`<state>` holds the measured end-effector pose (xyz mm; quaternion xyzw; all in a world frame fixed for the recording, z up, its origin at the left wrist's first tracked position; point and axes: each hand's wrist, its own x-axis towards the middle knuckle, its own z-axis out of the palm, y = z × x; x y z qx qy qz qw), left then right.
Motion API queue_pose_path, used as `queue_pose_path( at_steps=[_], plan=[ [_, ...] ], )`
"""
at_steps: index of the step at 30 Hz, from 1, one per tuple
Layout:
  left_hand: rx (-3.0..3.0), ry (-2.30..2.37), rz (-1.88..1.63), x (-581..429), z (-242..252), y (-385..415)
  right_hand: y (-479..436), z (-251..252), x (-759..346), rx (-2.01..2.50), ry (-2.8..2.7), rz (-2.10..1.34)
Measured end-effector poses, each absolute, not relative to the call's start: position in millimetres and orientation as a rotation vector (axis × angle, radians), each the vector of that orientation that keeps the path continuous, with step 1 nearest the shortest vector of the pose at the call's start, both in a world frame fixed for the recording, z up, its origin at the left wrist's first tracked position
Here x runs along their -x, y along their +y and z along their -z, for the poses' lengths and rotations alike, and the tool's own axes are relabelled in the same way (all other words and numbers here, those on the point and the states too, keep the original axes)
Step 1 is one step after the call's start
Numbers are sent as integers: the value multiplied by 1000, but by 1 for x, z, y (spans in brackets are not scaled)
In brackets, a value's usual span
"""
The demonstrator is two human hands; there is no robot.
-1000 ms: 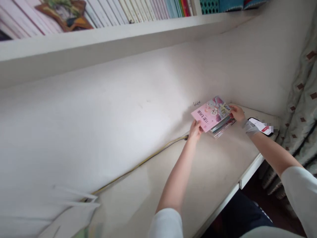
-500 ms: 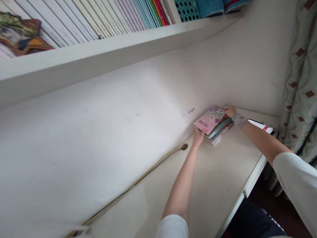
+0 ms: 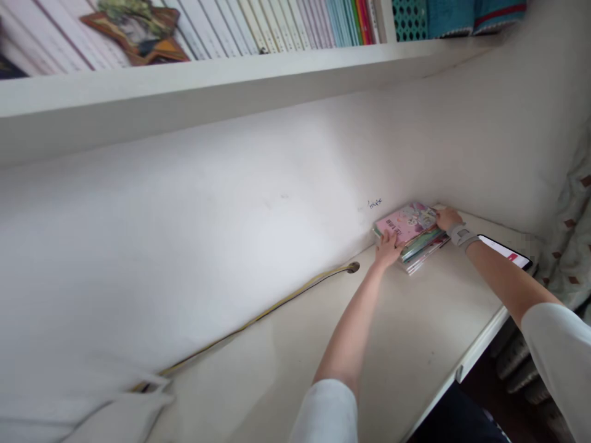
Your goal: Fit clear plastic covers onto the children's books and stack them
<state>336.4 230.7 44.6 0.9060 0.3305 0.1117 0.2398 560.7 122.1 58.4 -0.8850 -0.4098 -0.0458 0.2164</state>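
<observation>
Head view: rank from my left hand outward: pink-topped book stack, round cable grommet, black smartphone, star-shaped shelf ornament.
1. Pink-topped book stack: touched by left hand.
2. Round cable grommet: just left.
3. Black smartphone: desk, right.
4. Star-shaped shelf ornament: upper left.

I see the stack of books (image 3: 412, 235) on the desk (image 3: 415, 332), against the wall (image 3: 231, 215), the left hand (image 3: 388, 249) at its near end and the right hand (image 3: 447, 218) at its far end. A phone (image 3: 505, 251) lies to its right (behind the right forearm); a cable (image 3: 258, 317) runs along the wall to its left.
</observation>
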Motion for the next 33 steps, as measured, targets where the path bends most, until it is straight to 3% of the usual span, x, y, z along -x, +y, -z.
queue_pose_path(
  at_steps=[8,13,17,22,28,33],
  plan=[
    [-2439,912,-492,-304,-60,210,107,-75,-530,2421,-1075,342],
    [-2613,895,-485,-204,-54,184,100,-57,-457,2006,-1585,403],
    [-2620,1408,-253,-93,-46,174,82,-16,-378,1725,-2081,260],
    [-2168,2121,-143,18,-29,176,73,17,-319,1665,-2322,164],
    [-2026,2152,-248,58,-9,170,75,34,-308,1622,-2297,216],
    [-1929,2068,-472,55,-23,166,74,34,-309,1585,-2257,234]
  ],
)
